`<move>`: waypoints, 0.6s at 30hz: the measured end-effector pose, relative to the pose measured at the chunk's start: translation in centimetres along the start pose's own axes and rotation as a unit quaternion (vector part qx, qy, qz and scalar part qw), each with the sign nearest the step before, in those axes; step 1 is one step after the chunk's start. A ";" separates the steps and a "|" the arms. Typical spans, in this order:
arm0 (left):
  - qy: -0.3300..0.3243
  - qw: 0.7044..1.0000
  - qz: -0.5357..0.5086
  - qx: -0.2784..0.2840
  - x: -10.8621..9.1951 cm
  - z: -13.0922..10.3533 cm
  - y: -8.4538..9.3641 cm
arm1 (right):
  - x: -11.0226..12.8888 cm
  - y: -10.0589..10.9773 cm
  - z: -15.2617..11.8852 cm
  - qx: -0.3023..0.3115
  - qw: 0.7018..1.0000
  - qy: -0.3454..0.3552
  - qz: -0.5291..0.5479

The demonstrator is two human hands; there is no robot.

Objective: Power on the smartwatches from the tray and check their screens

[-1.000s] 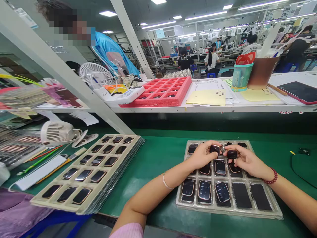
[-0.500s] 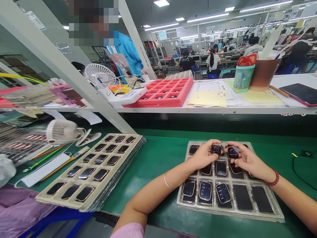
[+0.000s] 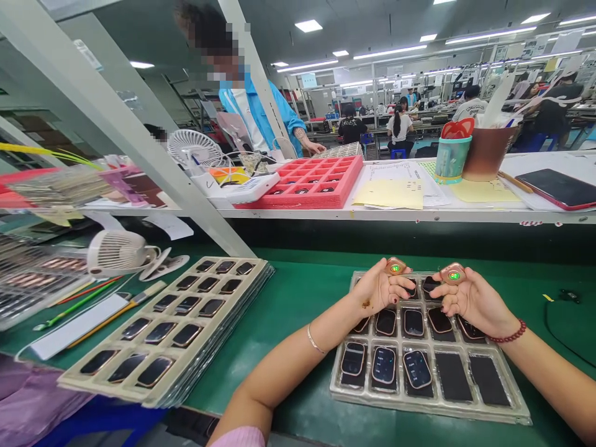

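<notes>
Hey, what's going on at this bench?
Someone is holding one strapless watch in the left hand and another watch in the right hand, over a tray. Both backs face the camera, glowing green and red. In the tray's nearest row, three watches lie face up; two compartments show dark lining. More watches sit on stacked trays to the left.

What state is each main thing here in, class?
Left hand, curled in a grip
Right hand, curled in a grip
Left hand's smartwatch, back showing, sensor lit green
Right hand's smartwatch, back showing, sensor lit
Tray under the hands, partly filled
Tan top tray, every compartment filled
Smartphone, lying flat, screen dark
Upper fan, upright, spinning unclear
Teal cup, upright
</notes>
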State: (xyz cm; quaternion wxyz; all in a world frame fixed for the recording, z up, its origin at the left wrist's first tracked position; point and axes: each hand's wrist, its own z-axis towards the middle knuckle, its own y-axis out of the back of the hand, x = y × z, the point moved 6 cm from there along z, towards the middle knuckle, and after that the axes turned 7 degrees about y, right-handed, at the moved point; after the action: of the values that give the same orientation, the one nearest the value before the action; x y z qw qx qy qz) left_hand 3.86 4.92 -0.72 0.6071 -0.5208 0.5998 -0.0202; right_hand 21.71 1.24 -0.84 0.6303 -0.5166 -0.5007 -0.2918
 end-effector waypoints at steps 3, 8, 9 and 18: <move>0.014 1.000 -0.012 -0.010 0.1 0.2 0.4 | -0.1 -0.3 -0.1 0.018 1.000 -0.007 0.023; -0.037 0.997 0.068 -0.029 -0.1 0.1 0.1 | -0.2 -0.8 -0.3 0.023 0.999 0.019 -0.028; -0.050 0.993 0.102 -0.038 0.0 0.0 -0.1 | -0.2 -0.9 -0.3 0.021 0.998 0.028 -0.043; -0.081 0.947 0.304 -0.069 0.8 -0.9 -1.7 | -0.5 -1.5 -0.2 0.028 0.976 0.091 -0.195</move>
State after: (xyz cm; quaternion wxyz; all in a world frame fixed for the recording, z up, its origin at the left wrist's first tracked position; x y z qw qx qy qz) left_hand 4.43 3.07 0.01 0.5934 -0.3540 0.6786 0.2492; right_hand 20.27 0.50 -0.80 0.6186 -0.3626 -0.5405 -0.4400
